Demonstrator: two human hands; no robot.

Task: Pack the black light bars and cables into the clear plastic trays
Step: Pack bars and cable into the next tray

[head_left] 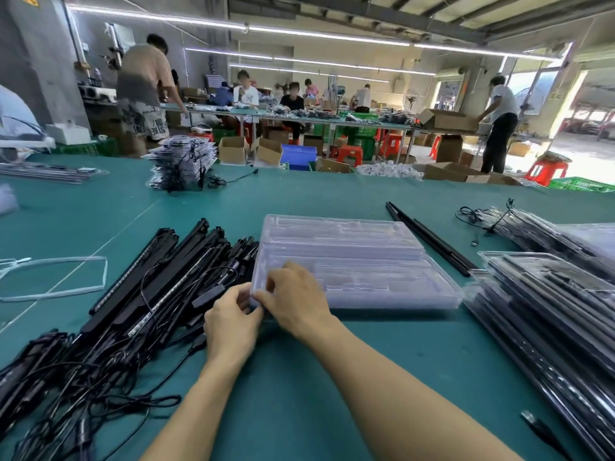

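A stack of empty clear plastic trays [359, 261] lies in the middle of the green table. My left hand [231, 322] and my right hand [296, 299] both pinch the stack's near-left corner, fingers on the edge of the top tray. To the left lies a big heap of black light bars [156, 277] tangled with black cables [100, 387]. Two loose black bars [432, 242] rest just right of the trays. Filled trays [549, 314] with bars inside are stacked at the right.
A second pile of packed trays [183, 161] stands at the far left-centre of the table. A white band loop [56, 277] lies at the left. Several people work at benches beyond the table, among cardboard boxes, green crates and red stools [349, 154].
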